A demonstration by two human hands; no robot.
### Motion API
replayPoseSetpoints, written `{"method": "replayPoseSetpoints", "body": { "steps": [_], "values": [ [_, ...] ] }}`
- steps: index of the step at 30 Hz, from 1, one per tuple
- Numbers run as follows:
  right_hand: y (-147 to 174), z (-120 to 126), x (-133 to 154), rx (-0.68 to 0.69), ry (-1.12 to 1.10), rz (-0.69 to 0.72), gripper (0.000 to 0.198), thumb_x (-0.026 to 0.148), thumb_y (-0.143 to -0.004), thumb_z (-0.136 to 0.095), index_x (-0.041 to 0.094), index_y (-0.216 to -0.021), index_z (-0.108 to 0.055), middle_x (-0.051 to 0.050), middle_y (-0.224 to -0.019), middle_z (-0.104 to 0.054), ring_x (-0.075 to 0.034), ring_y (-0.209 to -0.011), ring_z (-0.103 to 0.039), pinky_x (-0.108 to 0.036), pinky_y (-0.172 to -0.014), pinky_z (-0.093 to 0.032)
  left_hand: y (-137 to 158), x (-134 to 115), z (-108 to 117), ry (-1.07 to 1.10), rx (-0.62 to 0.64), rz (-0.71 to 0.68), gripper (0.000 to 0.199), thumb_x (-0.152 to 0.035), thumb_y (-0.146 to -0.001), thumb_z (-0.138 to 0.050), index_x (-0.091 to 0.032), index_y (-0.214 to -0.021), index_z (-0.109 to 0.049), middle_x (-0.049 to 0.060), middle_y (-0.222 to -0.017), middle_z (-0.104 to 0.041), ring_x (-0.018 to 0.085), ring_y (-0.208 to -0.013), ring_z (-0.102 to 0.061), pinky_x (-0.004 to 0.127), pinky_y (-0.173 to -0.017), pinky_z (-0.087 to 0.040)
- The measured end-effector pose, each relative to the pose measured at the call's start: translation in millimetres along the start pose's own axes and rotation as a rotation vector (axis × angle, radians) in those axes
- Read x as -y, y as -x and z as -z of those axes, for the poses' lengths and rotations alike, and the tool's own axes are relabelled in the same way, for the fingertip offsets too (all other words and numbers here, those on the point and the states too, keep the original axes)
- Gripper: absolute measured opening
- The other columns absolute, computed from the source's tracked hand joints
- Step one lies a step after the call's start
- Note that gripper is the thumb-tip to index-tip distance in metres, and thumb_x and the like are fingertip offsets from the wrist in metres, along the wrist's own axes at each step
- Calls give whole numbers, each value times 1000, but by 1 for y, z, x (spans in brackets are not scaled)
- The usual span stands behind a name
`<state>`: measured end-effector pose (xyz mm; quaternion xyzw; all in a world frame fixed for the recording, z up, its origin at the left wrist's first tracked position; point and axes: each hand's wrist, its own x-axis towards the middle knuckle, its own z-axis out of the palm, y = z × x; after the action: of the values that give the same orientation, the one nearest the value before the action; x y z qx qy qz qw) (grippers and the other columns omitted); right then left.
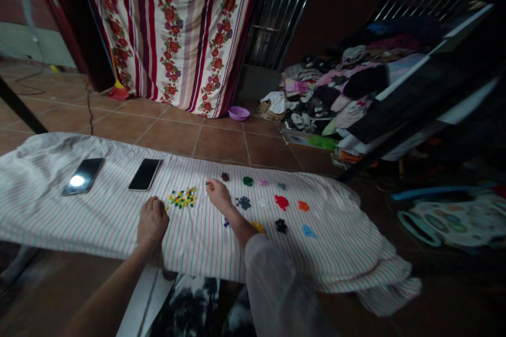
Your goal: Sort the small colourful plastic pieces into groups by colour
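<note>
My right hand [219, 195] is pinched over the cloth, with a small dark green bead-like piece [207, 183] at its fingertips. It is between a mixed pile of yellow, green and white pieces [183, 198] and the single-colour piles. My left hand [152, 222] rests closed at the mixed pile's left edge, a bit of yellow showing by its fingers; what it holds is hidden. Right of my right hand lie a brown pile [225, 176], a green pile [247, 181], a grey pile [244, 202], a red pile [282, 202] and several others. My right forearm partly covers a yellow pile [258, 227].
A striped cloth [110, 221] covers the table. Two phones, a black-screened one [145, 174] and a reflective one [84, 176], lie on the left. Beyond are a floral curtain [190, 37], a purple basin [239, 113] and a heap of clothes [336, 84].
</note>
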<state>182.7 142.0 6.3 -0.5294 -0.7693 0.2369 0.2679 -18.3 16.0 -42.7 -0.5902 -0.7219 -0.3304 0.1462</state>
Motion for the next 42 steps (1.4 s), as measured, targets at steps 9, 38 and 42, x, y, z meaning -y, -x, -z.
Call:
{"method": "replayPoseSetpoints", "body": {
  "steps": [9, 38, 42],
  "values": [
    [0, 54, -76, -213, -20, -237, 26, 18, -81, -51, 21, -103, -63, -5, -96, -70, -15, -86, -66, -25, -77, -49, -1, 0, 1, 29, 6, -2, 14, -16, -85, -40, -17, -92, -51, 15, -99, -59, 28, -98, -55, 46, -88, -46],
    [-8, 81, -116, -222, 290, -356, 31, 12, -83, -45, 20, -99, -71, -7, -95, -70, -18, -88, -62, -25, -75, -43, -3, -1, 3, -15, 32, -6, 13, -18, -85, -40, -16, -92, -51, 15, -100, -58, 27, -98, -54, 44, -89, -46],
    [-5, 81, -115, -246, 286, -331, 30, 12, -84, -45, 19, -99, -70, -7, -95, -70, -17, -89, -62, -24, -77, -42, -3, -1, 3, -36, 49, -7, 15, -18, -87, -37, -15, -93, -51, 15, -98, -58, 26, -96, -54, 41, -88, -45]
  ]
}}
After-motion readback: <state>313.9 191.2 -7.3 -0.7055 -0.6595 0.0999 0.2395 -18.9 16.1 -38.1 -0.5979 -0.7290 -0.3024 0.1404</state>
